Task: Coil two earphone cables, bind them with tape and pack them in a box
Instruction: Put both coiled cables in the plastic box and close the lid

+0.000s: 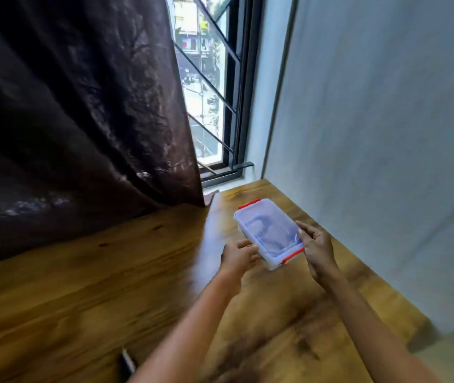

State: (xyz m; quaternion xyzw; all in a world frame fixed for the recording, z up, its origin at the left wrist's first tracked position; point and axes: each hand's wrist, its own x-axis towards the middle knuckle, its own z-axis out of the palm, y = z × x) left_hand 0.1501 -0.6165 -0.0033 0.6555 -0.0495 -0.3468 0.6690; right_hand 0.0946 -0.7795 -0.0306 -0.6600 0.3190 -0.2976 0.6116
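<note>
Wooden table (pixel 96 272), motion-blurred, fills the lower frame. Clear lidded box (pixel 267 230) with red clips sits right of centre. Left hand (pixel 238 254) and right hand (pixel 317 247) grip its near end, fingers curled over the edges. Dark shapes under the lid: unidentifiable. Dark object (pixel 127 362) at bottom edge, partly hidden by the forearm.

Translucent plastic box (pixel 268 233); glossy wood table (pixel 109 286).

No text readable. Box (pixel 268 233) gripped by my left hand (pixel 238 257) and right hand (pixel 318 248): lid blurred, no print I can make out. Yellow sign (pixel 204 25) outside window (pixel 206 106): dark mark on it, too small to read.
</note>
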